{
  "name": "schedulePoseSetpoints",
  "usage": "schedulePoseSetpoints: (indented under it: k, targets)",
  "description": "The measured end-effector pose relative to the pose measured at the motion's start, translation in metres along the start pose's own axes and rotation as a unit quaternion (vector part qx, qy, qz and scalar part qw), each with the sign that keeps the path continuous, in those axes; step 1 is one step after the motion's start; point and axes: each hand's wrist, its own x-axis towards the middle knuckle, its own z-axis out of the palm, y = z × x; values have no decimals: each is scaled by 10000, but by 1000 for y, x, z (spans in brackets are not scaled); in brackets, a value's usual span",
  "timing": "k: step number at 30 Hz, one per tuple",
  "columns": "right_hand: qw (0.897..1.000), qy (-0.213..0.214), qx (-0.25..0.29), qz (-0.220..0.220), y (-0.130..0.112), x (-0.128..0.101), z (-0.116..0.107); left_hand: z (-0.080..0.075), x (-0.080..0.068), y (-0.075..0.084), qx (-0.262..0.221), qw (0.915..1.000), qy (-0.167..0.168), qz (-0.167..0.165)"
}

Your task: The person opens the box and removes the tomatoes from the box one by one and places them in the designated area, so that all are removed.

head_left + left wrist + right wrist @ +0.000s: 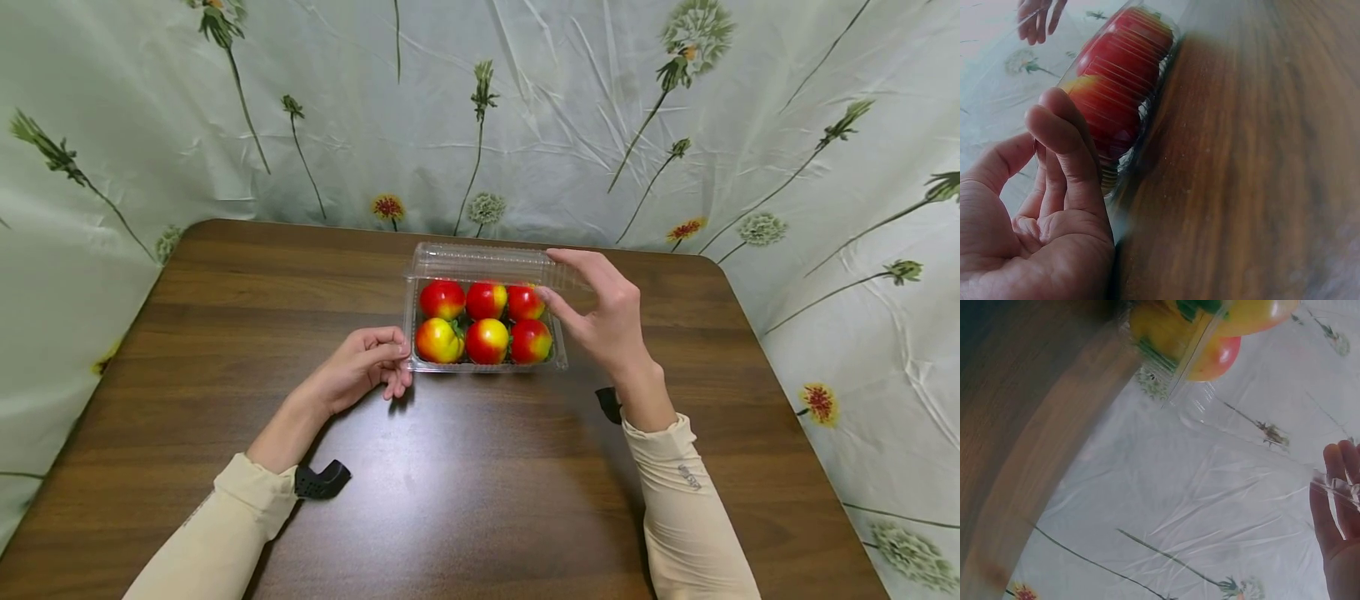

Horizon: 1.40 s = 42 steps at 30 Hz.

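A clear plastic clamshell box point(487, 369) holds several round red-and-yellow fruits point(487, 341) with green leaves, set in two rows. Its see-through lid point(480, 260) stands raised along the far side. My left hand point(367, 367) pinches the rim at the box's near left corner between thumb and fingers; the left wrist view shows the fruits point(1113, 106) through the ribbed wall just beyond the fingertips. At the lid's right end, my right hand point(603, 312) pinches the edge, its thumb lower than its fingers. In the right wrist view those fingers point(1324, 512) meet the lid's corner.
The box rests on a brown wood-grain table point(435, 500), near its far edge. Behind the table hangs a pale curtain point(337, 108) printed with dandelions. A black wrist strap point(322, 481) sits at the left cuff, and another black piece point(609, 405) at the right wrist.
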Motion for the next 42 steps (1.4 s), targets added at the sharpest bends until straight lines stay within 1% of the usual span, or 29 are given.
schedulePoseSetpoints:
  k: [5, 10, 13, 16, 17, 19, 21, 24, 31, 38, 42]
  targets:
    - [9995, 148, 225, 181, 1, 3, 0, -1, -1, 0, 11, 10000, 20, 1]
    - [9980, 270, 488, 312, -9, 10, -4, 1, -1, 1, 69, 9999, 52, -85]
    - [9969, 271, 628, 382, -14, 13, -7, 2, -1, 2, 66, 9999, 66, -92]
    - [9961, 234, 726, 440, -12, 12, -8, 2, 0, 2, 37, 9999, 53, -84]
    - [9961, 220, 736, 441, -11, 12, -9, 2, 1, 1, 36, 9999, 53, -85]
    - [9959, 174, 761, 454, 0, 8, -7, 2, 1, 1, 36, 9999, 50, -86]
    - [9964, 126, 689, 471, 10, 5, -6, 2, 1, 0, 26, 9999, 65, -83]
    - [9964, 111, 631, 561, 19, 4, -4, 3, 1, 1, 4, 9999, 101, -87]
    - [9951, 298, 672, 655, 1, 15, -5, 1, 0, 0, 0, 9997, 244, -1]
    - [9927, 408, 722, 877, 5, 19, -3, 2, 0, 1, -64, 9996, 265, 37]
    - [9903, 427, 841, 1019, 10, 20, -2, 4, 1, 1, -77, 9996, 262, 20]
